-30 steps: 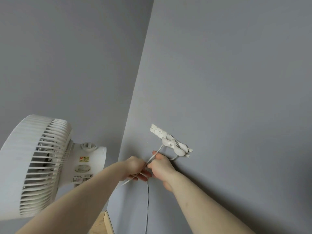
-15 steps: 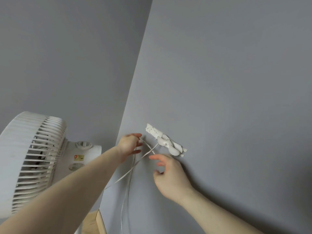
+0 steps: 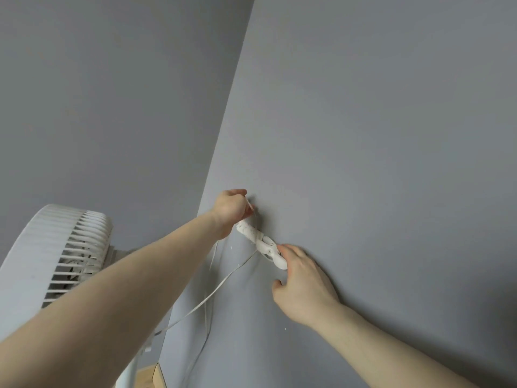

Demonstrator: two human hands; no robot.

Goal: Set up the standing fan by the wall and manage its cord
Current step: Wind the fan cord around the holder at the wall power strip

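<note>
A room in a home: plain grey painted walls (image 3: 363,107) meeting at a corner, a white standing fan (image 3: 56,253), a wall socket strip (image 3: 249,232), wood flooring (image 3: 145,378) below.

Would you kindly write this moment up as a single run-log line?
left hand: pinches white cord above wall socket strip | right hand: fingers on plugs | fan: standing at left
</note>
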